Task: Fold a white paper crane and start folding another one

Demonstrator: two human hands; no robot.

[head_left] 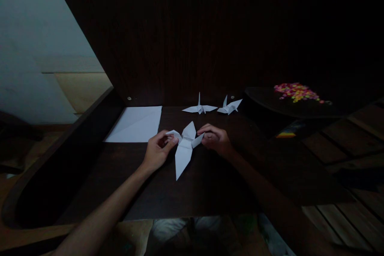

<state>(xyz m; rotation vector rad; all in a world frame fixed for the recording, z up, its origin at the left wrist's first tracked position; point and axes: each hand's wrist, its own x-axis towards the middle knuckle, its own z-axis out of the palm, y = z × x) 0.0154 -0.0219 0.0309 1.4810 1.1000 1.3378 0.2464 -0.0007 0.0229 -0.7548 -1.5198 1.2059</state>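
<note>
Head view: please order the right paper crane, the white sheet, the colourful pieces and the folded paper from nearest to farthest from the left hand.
1. Folded paper: held by the left hand.
2. White sheet: at left.
3. Right paper crane: at the back.
4. Colourful pieces: far right.

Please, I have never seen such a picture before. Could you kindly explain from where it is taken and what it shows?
There is no machine here. The one picture comes from a camera worn on a person's head, looking forward and down. The person's bare left hand and right hand each hold a side flap of a folded paper. Beyond them, on the dark table, stand a paper crane and, to its right, a second crane. On the left lies a flat white sheet. Farther right is a colourful patch; I cannot tell what it is.
</note>
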